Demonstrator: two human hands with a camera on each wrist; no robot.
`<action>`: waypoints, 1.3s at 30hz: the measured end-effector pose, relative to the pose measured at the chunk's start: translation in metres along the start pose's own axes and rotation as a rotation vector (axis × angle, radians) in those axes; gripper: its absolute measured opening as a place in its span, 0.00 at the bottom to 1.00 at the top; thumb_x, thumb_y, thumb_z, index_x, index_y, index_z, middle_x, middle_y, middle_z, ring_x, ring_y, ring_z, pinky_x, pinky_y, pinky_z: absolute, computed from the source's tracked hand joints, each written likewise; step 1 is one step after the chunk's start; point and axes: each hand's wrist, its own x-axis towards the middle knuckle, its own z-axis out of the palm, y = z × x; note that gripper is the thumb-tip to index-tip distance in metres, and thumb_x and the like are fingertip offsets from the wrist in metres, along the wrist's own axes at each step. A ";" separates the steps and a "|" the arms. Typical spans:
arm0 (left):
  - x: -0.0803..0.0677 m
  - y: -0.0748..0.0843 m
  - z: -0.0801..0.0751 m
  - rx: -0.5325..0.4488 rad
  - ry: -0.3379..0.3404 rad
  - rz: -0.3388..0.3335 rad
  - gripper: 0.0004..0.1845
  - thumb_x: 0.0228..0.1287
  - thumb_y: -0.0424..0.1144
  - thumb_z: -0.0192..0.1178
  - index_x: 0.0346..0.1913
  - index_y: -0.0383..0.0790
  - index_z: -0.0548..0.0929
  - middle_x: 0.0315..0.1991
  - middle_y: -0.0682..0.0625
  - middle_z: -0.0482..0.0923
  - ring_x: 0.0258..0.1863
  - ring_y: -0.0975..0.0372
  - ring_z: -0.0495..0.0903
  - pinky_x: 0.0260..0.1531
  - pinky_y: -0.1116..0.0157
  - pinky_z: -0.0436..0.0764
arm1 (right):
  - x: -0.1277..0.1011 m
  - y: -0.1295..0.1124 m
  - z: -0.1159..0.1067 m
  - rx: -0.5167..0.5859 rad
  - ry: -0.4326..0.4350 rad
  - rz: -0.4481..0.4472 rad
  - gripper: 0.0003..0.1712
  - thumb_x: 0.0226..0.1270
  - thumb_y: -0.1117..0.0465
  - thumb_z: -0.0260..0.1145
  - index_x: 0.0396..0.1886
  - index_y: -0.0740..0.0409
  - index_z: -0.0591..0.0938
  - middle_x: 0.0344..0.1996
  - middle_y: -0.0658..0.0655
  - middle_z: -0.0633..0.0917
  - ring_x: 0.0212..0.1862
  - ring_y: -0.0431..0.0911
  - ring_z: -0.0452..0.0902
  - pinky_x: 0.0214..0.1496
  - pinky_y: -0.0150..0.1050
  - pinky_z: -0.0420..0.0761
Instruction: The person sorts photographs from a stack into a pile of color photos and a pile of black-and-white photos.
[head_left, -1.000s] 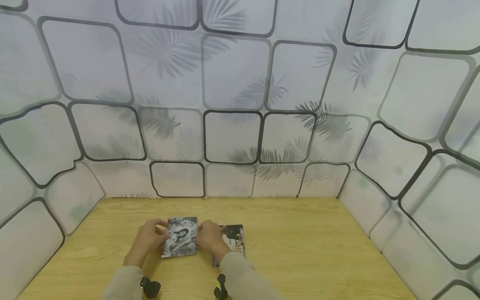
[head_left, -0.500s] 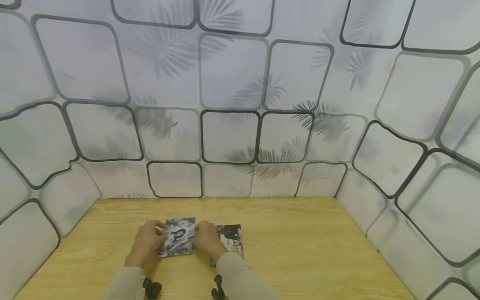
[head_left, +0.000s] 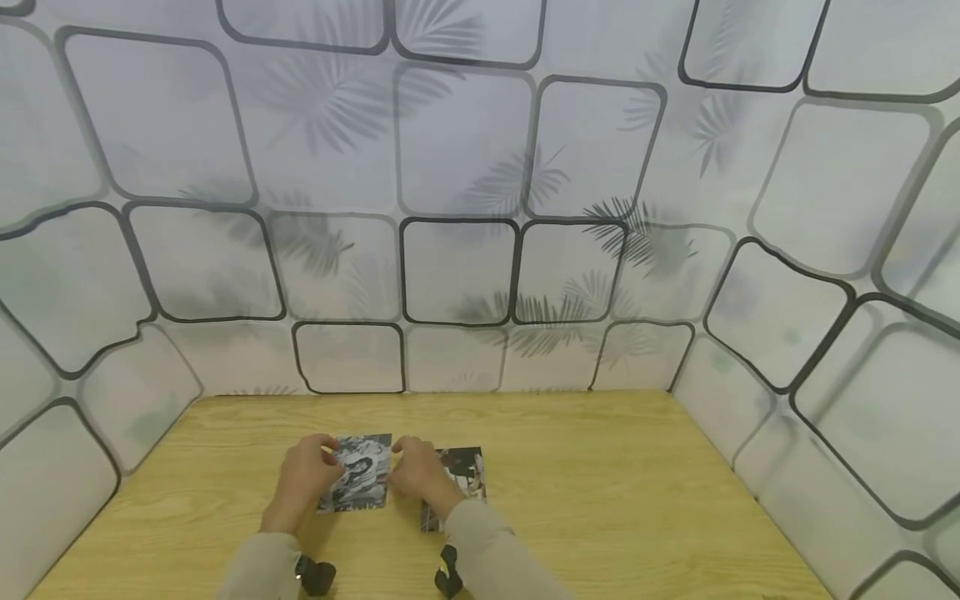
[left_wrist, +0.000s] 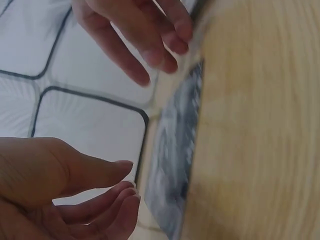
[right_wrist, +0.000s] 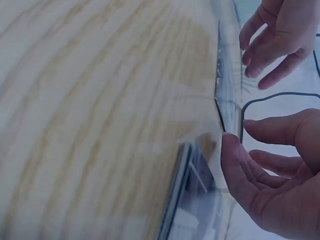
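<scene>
A black-and-white photo print lies on the wooden table, face up. At its left side, my left hand overlaps its edge in the head view. My right hand is just beyond its right edge, fingertips pointing at it. The left wrist view has the fingers of both hands loosely bent and raised off the print, holding nothing. Under my right wrist lies a second, colour picture, partly hidden by the hand and sleeve. In the right wrist view it appears as a thick stack with layered edges.
The wooden table is bordered at the back and both sides by pale fabric walls with dark rounded outlines and leaf patterns. Small black devices are strapped at both wrists.
Both hands have let go of the black-and-white print's edges. My left hand has shifted right, over its left edge. The print stays in place on the table.
</scene>
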 end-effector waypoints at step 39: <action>-0.027 0.064 0.059 -0.200 -0.164 0.091 0.16 0.60 0.28 0.69 0.52 0.31 0.83 0.40 0.40 0.84 0.28 0.60 0.83 0.26 0.63 0.86 | -0.060 0.060 -0.099 0.037 0.031 0.079 0.20 0.64 0.68 0.73 0.54 0.70 0.82 0.39 0.66 0.87 0.34 0.51 0.86 0.33 0.44 0.89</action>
